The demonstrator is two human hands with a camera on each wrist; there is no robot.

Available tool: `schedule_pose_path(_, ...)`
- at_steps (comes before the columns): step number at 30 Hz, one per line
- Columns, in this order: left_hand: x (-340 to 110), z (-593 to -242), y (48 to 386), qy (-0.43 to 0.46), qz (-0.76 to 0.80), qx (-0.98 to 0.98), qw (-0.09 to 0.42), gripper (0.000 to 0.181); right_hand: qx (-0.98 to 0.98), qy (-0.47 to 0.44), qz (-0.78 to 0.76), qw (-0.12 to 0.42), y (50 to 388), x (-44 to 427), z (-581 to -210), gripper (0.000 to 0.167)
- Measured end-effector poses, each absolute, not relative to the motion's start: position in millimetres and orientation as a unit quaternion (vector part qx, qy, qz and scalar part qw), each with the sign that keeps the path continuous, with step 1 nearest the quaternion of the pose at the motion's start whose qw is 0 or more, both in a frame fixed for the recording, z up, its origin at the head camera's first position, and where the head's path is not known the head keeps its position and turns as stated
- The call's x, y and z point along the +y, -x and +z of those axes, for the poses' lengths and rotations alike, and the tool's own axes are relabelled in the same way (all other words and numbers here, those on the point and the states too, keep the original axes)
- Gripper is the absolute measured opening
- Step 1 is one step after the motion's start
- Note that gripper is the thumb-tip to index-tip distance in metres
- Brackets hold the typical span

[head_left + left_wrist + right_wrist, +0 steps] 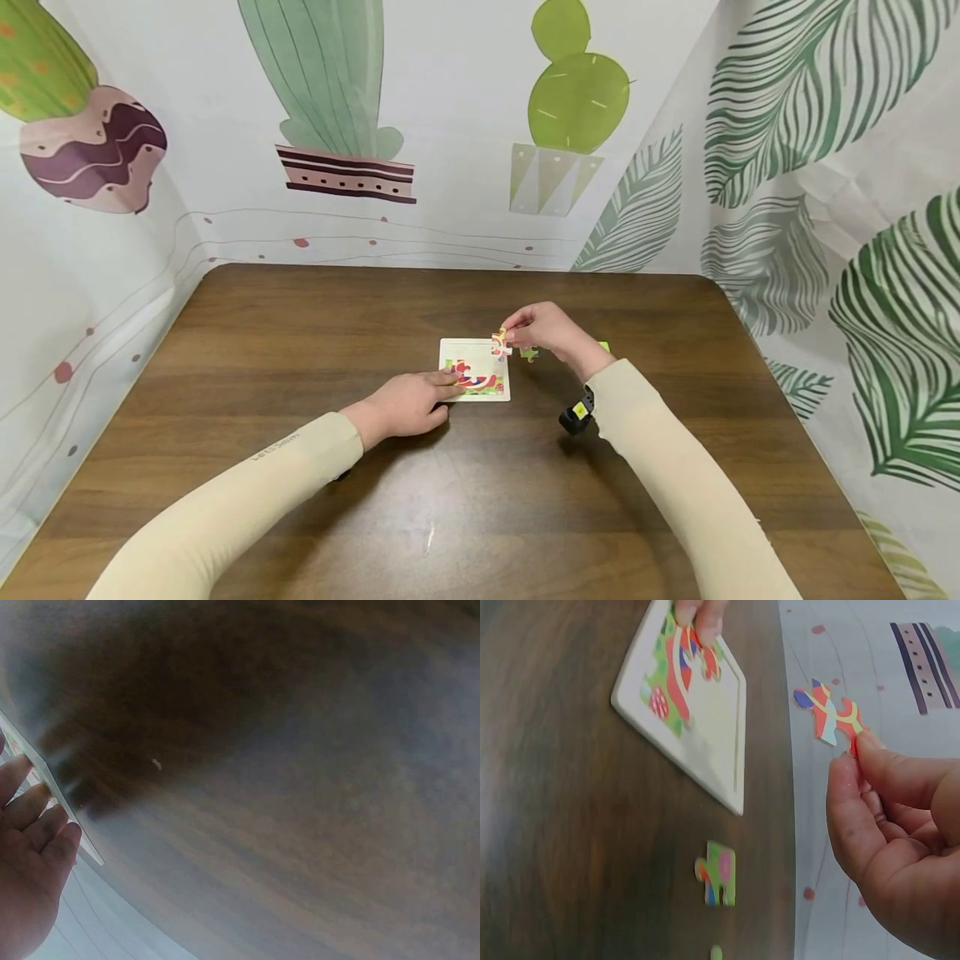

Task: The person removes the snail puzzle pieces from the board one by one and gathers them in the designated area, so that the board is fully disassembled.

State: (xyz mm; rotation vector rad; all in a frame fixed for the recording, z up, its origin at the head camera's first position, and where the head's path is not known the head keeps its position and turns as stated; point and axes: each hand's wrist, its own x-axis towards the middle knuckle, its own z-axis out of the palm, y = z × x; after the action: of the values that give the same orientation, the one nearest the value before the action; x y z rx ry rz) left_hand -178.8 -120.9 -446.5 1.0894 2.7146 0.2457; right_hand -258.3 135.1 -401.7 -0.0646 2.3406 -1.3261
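A white-framed puzzle board (pixel 474 343) lies on the wooden table, its lower part filled with red, green and blue pieces. My left hand (pixel 408 403) rests its straight fingers on the board's left side; the left wrist view shows those fingers (pixel 52 825) against the board's edge. Between thumb and fingertips, my right hand (pixel 551 327) pinches a puzzle piece (pixel 826 712) coloured red, yellow, white and blue. In the head view that piece hangs above the board's upper right corner. A green puzzle piece (pixel 721 871) lies on the table beside the board.
Another green piece (pixel 604 345) shows partly behind the right wrist. A black strap with a camera (pixel 577 413) sits on that wrist. The brown table (pixel 315 317) ends at a printed cloth wall (pixel 465 167) with cacti and leaves.
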Motion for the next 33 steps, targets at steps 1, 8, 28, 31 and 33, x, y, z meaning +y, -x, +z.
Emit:
schedule_pose_path(1, -120.8, -446.3, 178.6, -0.37, 0.084, 0.92, 0.101, 0.048, 0.846, 0.022, -0.484, 0.225, 257.9, 137.9, -400.7, 0.024)
schedule_pose_path(8, -121.7, -447.2, 177.6, -0.371, 0.082, 0.92, 0.094, 0.048, 0.83, 0.034, -0.507, 0.232, 254.5, 158.1, -400.6, 0.025)
schedule_pose_path(28, -123.1, -449.5, 179.4, -0.367, 0.081, 0.922, 0.089, 0.048, 0.853, 0.015, -0.46, 0.247, 252.6, 210.4, -416.1, 0.026)
schedule_pose_path(31, -123.1, -450.1, 179.1, -0.368, 0.08, 0.922, 0.09, 0.048, 0.85, 0.01, -0.465, 0.248, 251.9, 214.9, -419.8, 0.026)
schedule_pose_path(33, -122.8, -450.6, 178.9, -0.368, 0.08, 0.922, 0.092, 0.048, 0.849, 0.006, -0.467, 0.247, 251.5, 217.7, -422.1, 0.026)
